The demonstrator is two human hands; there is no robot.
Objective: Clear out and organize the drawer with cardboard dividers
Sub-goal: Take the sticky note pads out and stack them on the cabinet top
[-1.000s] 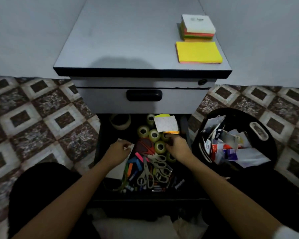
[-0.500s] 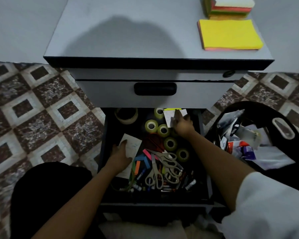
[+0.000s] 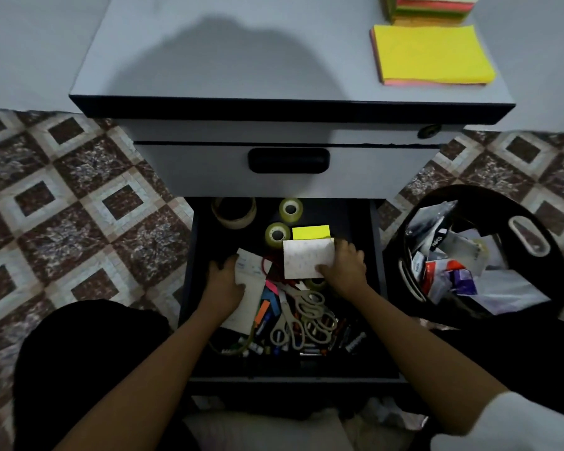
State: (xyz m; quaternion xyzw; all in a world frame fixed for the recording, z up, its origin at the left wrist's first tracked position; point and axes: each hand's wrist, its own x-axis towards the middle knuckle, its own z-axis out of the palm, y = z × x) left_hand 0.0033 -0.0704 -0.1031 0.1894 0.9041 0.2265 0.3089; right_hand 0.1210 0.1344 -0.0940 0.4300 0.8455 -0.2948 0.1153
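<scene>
The open dark drawer [image 3: 189,320] of a grey cabinet holds clutter. My right hand [image 3: 345,268] grips a white patterned notepad [image 3: 306,258], lifted over the middle of the drawer. A yellow sticky pad [image 3: 310,232] lies just behind the notepad. My left hand [image 3: 223,284] presses on a white paper sheet [image 3: 249,294] at the drawer's left. Two small tape rolls [image 3: 277,235] and a wide tape ring [image 3: 234,211] sit at the back. Several scissors [image 3: 303,317], markers and pens [image 3: 264,315] fill the front.
A black bin [image 3: 531,219] full of wrappers and paper stands on the patterned tile floor to the right. On the cabinet top [image 3: 228,60] lie a yellow paper stack [image 3: 432,53] and a multicoloured note block [image 3: 432,8]. A shut upper drawer with a black handle [image 3: 288,160] overhangs the open one.
My right hand reached to the back of the drawer, took the white notepad and drew it towards the middle, uncovering the yellow pad. My left hand stays on the paper.
</scene>
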